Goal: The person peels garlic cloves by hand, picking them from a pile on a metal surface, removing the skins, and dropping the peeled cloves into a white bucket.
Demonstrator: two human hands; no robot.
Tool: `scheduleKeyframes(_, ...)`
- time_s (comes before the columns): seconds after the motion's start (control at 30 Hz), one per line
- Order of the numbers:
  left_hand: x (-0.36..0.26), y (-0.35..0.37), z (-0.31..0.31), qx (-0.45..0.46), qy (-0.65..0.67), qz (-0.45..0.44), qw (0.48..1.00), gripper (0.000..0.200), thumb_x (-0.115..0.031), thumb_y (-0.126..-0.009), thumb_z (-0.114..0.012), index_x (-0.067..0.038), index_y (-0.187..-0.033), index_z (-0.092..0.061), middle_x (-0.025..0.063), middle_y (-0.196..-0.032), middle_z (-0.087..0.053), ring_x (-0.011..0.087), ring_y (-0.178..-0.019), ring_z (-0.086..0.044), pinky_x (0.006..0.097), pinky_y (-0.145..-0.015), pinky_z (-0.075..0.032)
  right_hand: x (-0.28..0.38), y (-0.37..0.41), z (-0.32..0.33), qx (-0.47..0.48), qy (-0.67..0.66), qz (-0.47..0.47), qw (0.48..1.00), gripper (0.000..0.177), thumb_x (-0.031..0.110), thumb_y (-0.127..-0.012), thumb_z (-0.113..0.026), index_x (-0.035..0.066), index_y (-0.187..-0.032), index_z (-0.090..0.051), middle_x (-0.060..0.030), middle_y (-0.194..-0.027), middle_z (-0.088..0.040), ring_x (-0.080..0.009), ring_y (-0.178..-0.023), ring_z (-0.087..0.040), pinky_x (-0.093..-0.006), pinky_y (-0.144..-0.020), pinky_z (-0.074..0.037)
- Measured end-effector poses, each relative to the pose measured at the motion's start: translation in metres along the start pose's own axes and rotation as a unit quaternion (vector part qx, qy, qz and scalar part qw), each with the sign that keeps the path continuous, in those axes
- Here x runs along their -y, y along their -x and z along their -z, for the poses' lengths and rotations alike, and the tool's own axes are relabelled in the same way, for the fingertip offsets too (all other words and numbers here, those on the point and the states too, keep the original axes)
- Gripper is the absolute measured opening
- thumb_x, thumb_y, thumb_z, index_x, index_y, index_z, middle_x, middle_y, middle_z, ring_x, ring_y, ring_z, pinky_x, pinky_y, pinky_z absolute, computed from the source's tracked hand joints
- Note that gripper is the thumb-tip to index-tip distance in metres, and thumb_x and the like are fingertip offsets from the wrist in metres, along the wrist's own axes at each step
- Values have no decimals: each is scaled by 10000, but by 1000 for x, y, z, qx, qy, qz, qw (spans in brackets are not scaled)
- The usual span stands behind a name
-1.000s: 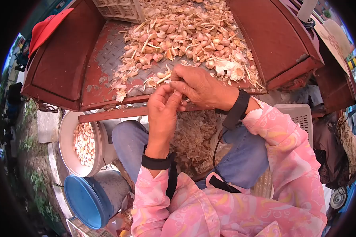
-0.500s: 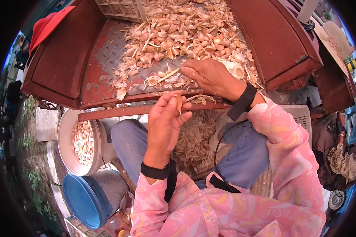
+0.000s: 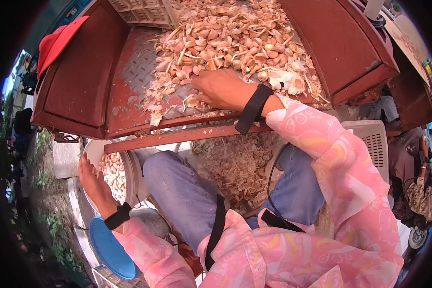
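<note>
My left hand (image 3: pixel 97 185) is over the rim of a white bucket (image 3: pixel 95 146), fingers stretched and nothing visible in them. Peeled-looking garlic cloves (image 3: pixel 114 174) lie inside that bucket. On the metal truck bed (image 3: pixel 134 62), my right hand (image 3: pixel 223 89) reaches down at the near edge of a heap of garlic cloves (image 3: pixel 245 43). Its fingers are curled together, and the fingertips, with whatever they hold, are hidden. Dry skins and stalks (image 3: pixel 192 102) lie just below that hand. A whitish garlic head (image 3: pixel 290 80) sits to its right.
A plastic crate (image 3: pixel 146 13) stands at the bed's back left. Red side panels (image 3: pixel 79 79) flank the bed, with a red cap (image 3: pixel 60 43) on the left one. A blue lid or bucket (image 3: pixel 111 252) sits below the white bucket. Garlic skins (image 3: pixel 240 168) cover the ground between my knees.
My left hand has moved down and left from the bed's edge to the white bucket; the clove in its fingers is gone from view. My right hand has shifted left, to the heap's near edge.
</note>
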State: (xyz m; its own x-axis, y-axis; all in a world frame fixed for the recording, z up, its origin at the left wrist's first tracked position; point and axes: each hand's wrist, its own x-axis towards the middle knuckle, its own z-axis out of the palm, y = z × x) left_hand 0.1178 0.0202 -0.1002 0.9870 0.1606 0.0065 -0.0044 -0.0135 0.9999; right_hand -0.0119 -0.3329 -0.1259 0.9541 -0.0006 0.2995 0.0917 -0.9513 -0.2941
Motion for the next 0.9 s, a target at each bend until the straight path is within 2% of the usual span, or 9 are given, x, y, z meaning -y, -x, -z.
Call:
scheduleKeyframes(0.03,24,-29,27,32,-128,-57,990,405,-231,-885,-527,13,-1206,-482,121,-1182,-518,194,-1104,-469,336,-962,-318,1,-2,0,52,25,-1,998,239,188,-796,-570,43,-982,-535,-152,-846,-581,-364,-802,-574,-458,-696,-441)
scheduleKeyframes(0.1,29,-22,29,65,-131,-88,985,390,-231,-888,-524,7,-1195,-494,112,-1193,-519,173,-1111,-471,315,-938,-340,-6,-2,2,21,23,20,999,242,183,-778,-574,31,-959,-522,-160,-830,-586,-369,-790,-576,-460,-676,-442)
scheduleKeyframes(0.23,-2,71,-52,226,13,6,974,348,-187,-891,-526,5,-1181,-503,108,-1125,-551,156,-986,-562,277,-820,-428,-3,2,23,97,-9,-1,995,241,126,-722,-583,5,-915,-503,-149,-808,-590,-322,-751,-589,-425,-633,-454)
scheduleKeyframes(0.33,1,106,-105,368,81,92,921,353,-174,-904,-508,17,-1199,-474,118,-1092,-567,151,-876,-608,227,-711,-486,8,14,30,75,-269,-56,959,218,58,-736,-594,6,-923,-496,-63,-752,-550,-130,-684,-535,-270,-626,-456)
scheduleKeyframes(0.43,12,127,-147,433,163,184,867,368,-158,-904,-515,30,-1215,-456,117,-1053,-593,138,-864,-613,221,-689,-507,19,25,35,65,-400,-60,912,209,67,-753,-598,1,-922,-494,-54,-740,-541,-113,-677,-524,-246,-631,-456)
scheduleKeyframes(0.5,16,143,-164,420,167,149,880,363,-152,-893,-536,29,-1202,-476,105,-1036,-601,127,-853,-608,216,-685,-501,26,30,37,54,-399,-52,914,189,63,-773,-599,-1,-916,-494,-62,-765,-552,-108,-694,-537,-243,-635,-462)
scheduleKeyframes(0.6,25,152,-172,399,160,80,899,334,-118,-868,-575,27,-1163,-521,73,-986,-604,95,-825,-582,206,-686,-486,24,39,35,-3,-310,11,951,171,64,-760,-572,8,-899,-491,-162,-798,-580,-298,-745,-601,-360,-626,-482)
scheduleKeyframes(0.7,34,152,-173,378,105,-19,919,298,-66,-842,-602,26,-1122,-556,47,-945,-598,74,-807,-557,200,-695,-471,18,46,33,-42,-162,97,981,192,60,-748,-607,17,-897,-494,-105,-762,-532,-282,-698,-562,-345,-620,-460)
scheduleKeyframes(0.9,25,158,-167,350,132,-93,923,278,-4,-798,-635,20,-1066,-563,65,-964,-603,97,-832,-574,208,-729,-473,-39,51,40,-104,31,-26,994,238,129,-765,-568,26,-967,-497,-150,-900,-513,-332,-845,-536,-417,-677,-447)
